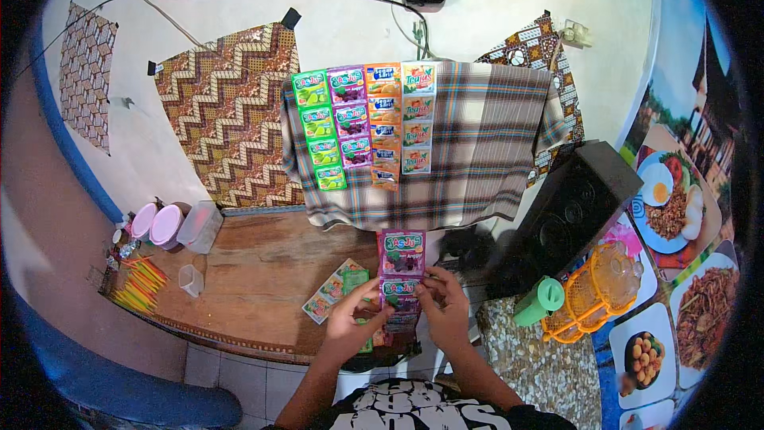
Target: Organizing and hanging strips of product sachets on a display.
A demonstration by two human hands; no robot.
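A strip of purple drink-powder sachets [403, 251] with grape pictures hangs upright between my hands, its top near the hem of the plaid cloth. My left hand [352, 316] pinches its left edge, and my right hand [443, 304] grips the right edge. On the wooden table [256, 275], partly behind my left hand, lie a Teajus sachet strip [327, 298] and green sachets [356, 279]. Further up, green [319, 120], purple [352, 112], orange [384, 125] and white Teajus [418, 131] strips are lined up on the plaid cloth [483, 131].
Pink-lidded tubs [170, 227], a clear plastic box [202, 227], a small clear cup [191, 280] and colourful straws [140, 286] stand at the table's left. To the right are a black speaker [567, 209], a green pitcher [540, 301] and an orange bottle rack [588, 295].
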